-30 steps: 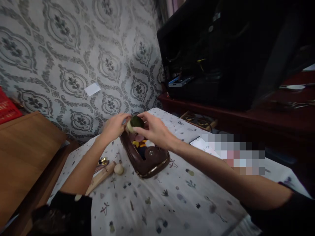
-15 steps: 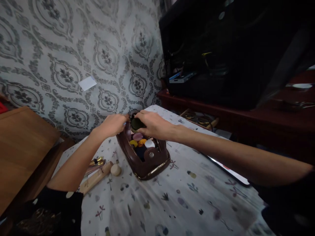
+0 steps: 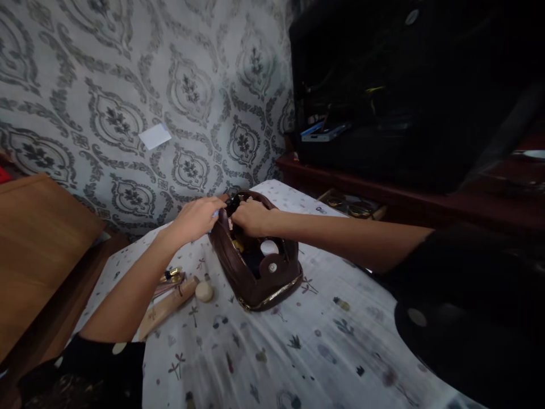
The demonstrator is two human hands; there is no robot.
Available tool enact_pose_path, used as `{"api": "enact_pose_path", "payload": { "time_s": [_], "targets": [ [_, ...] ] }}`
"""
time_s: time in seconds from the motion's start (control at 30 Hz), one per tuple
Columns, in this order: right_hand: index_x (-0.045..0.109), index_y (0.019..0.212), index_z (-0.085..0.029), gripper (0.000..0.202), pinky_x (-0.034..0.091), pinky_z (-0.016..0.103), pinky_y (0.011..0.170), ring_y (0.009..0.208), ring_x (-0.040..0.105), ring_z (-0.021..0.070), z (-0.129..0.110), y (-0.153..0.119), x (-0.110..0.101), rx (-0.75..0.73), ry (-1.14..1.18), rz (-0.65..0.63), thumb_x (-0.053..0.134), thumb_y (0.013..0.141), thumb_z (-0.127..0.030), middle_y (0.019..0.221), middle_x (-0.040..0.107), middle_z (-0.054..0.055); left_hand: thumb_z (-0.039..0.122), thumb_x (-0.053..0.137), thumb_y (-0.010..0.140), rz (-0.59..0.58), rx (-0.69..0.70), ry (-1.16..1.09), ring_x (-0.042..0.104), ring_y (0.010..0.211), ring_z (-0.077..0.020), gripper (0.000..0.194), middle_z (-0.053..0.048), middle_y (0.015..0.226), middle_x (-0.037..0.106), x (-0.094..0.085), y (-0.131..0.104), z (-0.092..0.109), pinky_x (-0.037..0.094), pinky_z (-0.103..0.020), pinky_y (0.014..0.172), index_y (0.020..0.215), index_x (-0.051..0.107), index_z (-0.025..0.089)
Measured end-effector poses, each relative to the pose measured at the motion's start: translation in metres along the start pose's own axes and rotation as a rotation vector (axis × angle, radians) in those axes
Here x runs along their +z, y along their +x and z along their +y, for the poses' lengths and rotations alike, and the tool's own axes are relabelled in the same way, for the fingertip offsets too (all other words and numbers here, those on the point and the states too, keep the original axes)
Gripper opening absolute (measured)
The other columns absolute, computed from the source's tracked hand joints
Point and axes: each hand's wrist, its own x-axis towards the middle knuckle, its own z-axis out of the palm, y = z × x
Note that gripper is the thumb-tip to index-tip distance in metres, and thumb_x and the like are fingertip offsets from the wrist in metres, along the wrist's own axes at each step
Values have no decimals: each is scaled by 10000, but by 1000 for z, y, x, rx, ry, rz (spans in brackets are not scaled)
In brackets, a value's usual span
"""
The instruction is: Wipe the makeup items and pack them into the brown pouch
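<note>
A brown bag with a gold zipper lies open on the patterned cloth. My left hand grips the bag's far left edge, its fingers bent over the rim. Inside the opening is my right hand; its fingertips are hidden, and whether they hold anything does not show. A round white item and something yellow lie in the bag near that hand. To the left of the bag are a beige tube, a small round cream-coloured jar and some gold-capped items.
A large black screen stands on a dark red cabinet at the right. Beside the table, an open drawer holds small things. A wooden box-like piece is at the left, and patterned wallpaper covers the wall behind.
My right hand has gone deeper into the bag, and its forearm has shifted. The dark round thing and the mauve item seen near it are now out of sight. My left hand stays at the rim.
</note>
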Motion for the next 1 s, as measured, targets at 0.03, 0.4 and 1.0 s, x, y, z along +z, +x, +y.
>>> {"api": "enact_pose_path", "payload": {
  "time_s": [0.03,0.4,1.0],
  "targets": [
    [739,1109,-63,277,471,392,997,1184,640,318,0,1,1,-2,1,-11,582,881,-79,1168,722,206,133,423,909,-2,-2,3,621,1204,-243,422,-61,1304,670,0,0,0,491,-349,1024,1263,641,200],
    [723,1157,-63,332,471,437,1015,1179,648,336,0,0,1,-21,13,-45,571,863,-34,1166,719,225,103,409,887,16,44,-11,617,1207,-214,498,-42,1362,641,6,2,-3,480,-326,1032,1328,605,225],
    [744,1079,-83,290,508,293,782,948,712,267,11,3,6,-87,65,-49,692,795,-114,1064,743,175,133,421,903,90,25,-113,621,1176,-231,439,-28,1335,652,17,-3,-5,498,-349,987,1267,638,247]
  ]
}}
